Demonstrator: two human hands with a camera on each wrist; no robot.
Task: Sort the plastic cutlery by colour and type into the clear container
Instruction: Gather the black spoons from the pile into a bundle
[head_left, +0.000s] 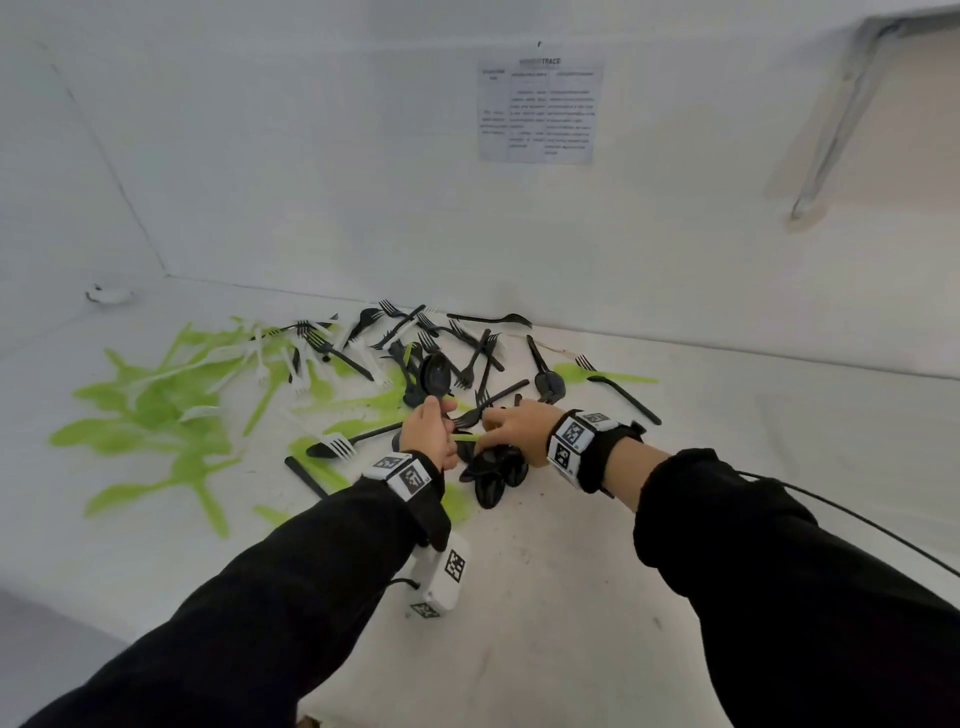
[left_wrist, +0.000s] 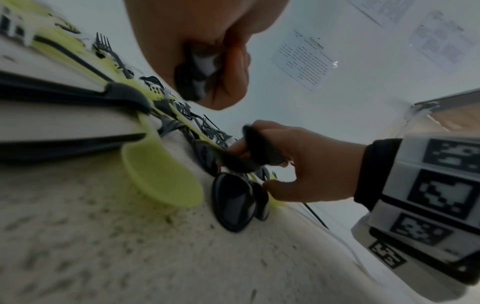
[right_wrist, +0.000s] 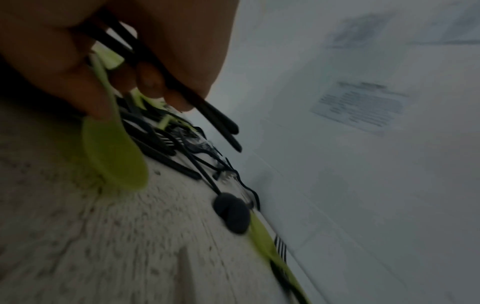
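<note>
Mixed plastic cutlery lies heaped on a white table (head_left: 571, 571). My right hand (head_left: 498, 422) grips a bunch of black spoons (head_left: 493, 475) by the handles, bowls hanging toward me; the left wrist view shows the same hand (left_wrist: 259, 164) and the bowls (left_wrist: 232, 203). The black handles (right_wrist: 221, 123) stick out past my right fingers (right_wrist: 148, 82), and a green spoon (right_wrist: 114, 152) runs along them. My left hand (head_left: 441, 413) is curled round a dark piece of cutlery (left_wrist: 192, 82), type unclear. A black fork (head_left: 470, 415) lies between the hands. No clear container is in view.
Green cutlery (head_left: 156, 415) is spread to the left, with white forks (head_left: 291, 364) and black forks (head_left: 457, 343) behind the hands. A green spoon (left_wrist: 161, 176) lies under my left wrist. The wall with a printed sheet (head_left: 537, 111) stands close behind the pile. A cable (head_left: 857, 519) trails on the right.
</note>
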